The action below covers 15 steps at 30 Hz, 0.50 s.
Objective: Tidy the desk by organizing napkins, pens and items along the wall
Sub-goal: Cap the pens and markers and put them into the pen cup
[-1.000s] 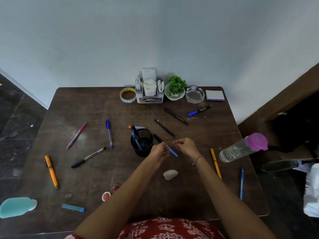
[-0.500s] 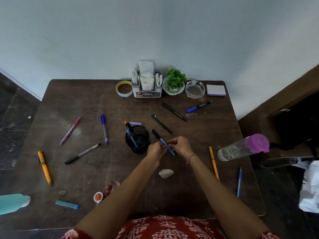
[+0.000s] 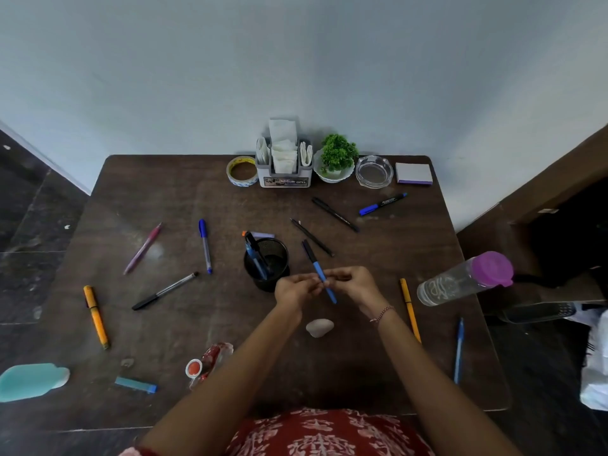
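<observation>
A blue pen with a black cap (image 3: 316,263) is held between both hands just right of the black mesh pen cup (image 3: 267,264), which has a couple of pens in it. My left hand (image 3: 296,287) and my right hand (image 3: 352,283) both pinch the pen's blue barrel near its middle. Several pens lie loose on the dark wooden desk (image 3: 197,324): a purple one (image 3: 143,249), a blue-capped one (image 3: 205,245), a black-and-grey one (image 3: 164,291), an orange one (image 3: 96,315). A napkin holder (image 3: 284,159) stands against the wall.
Along the wall stand a tape roll (image 3: 242,171), a small green plant (image 3: 337,159), a glass ashtray (image 3: 374,171) and a sticky-note pad (image 3: 414,173). A bottle with a purple lid (image 3: 460,279) lies at the right edge. A pale stone (image 3: 319,327) sits below my hands.
Both hands have lifted the blue pen slightly and brought it more upright between them; the grip has moved toward its middle. Everything else on the desk stays where it was.
</observation>
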### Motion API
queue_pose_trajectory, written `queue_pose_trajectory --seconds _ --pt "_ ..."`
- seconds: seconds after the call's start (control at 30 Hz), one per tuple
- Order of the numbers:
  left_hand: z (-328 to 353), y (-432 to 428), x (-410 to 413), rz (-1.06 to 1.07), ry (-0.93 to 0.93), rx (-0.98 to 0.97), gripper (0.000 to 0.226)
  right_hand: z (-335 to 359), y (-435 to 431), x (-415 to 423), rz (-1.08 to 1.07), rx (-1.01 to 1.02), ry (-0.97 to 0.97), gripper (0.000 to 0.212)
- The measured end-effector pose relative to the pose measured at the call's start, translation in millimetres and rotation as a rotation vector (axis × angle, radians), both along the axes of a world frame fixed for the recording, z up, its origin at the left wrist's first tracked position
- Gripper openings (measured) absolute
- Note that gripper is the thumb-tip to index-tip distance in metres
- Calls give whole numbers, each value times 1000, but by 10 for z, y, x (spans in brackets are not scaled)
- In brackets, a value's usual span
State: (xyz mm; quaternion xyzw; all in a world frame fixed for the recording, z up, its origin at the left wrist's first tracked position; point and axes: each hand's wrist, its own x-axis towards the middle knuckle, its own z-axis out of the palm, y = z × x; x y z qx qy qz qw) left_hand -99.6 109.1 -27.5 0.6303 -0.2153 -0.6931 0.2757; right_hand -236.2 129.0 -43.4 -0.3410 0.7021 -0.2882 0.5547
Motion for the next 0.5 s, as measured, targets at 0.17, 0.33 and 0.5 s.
queue_pose_trajectory --seconds 0.17,0.33,0.5 --pt "140 10 60 -91 -67 -126 15 271 49 65 -57 -83 -32 26" --pt "300 60 147 -145 -271 -420 7 488 7 170 -56 -192 48 20" --pt "559 -18 359 -243 -502 -738 11 669 -103 360 -59 -311 93 23"
